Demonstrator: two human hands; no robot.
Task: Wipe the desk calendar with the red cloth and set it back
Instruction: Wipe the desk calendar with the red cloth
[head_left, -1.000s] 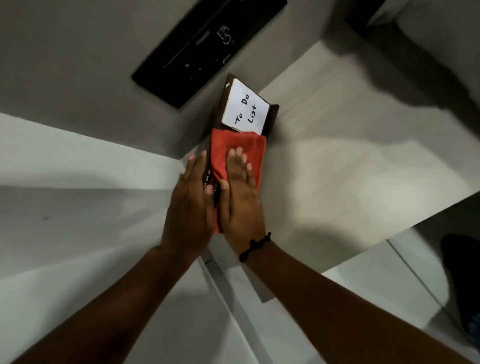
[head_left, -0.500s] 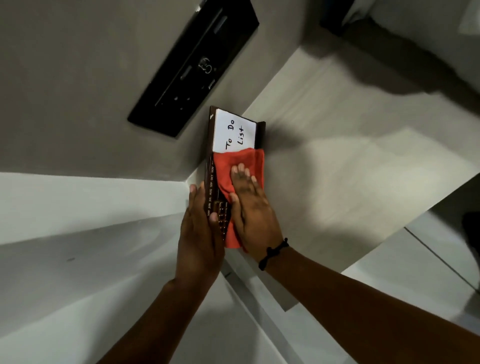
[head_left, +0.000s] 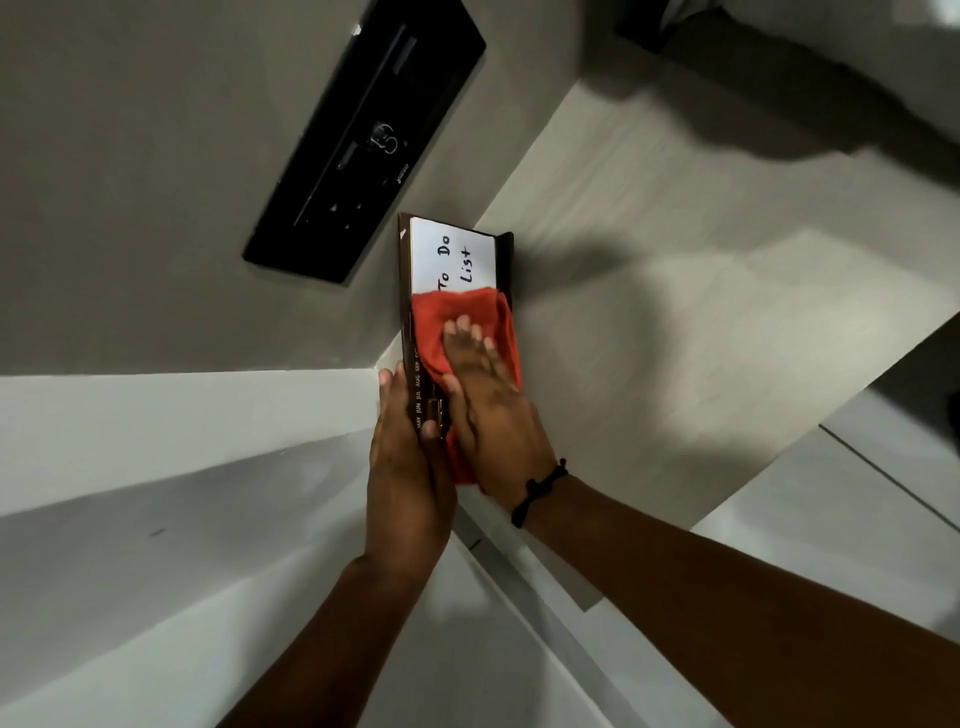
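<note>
Your left hand (head_left: 410, 467) grips the near end of the desk calendar (head_left: 452, 254), thumb on the dark spine with the month names, fingers closed around it from the left. Your right hand (head_left: 488, 410) lies flat and spread on the red cloth (head_left: 457, 317), pressing it on the calendar's face; it does not close around anything. The cloth covers the near half and touches the lower edge of the words "To Do List".

The calendar's left edge is near the wall, below a black panel (head_left: 363, 140). To the right, the pale desk surface (head_left: 701, 338) is open up to its edge.

Compared with one second ago, the cloth's far edge is now over the white card, and your left thumb sits further along the spine.
</note>
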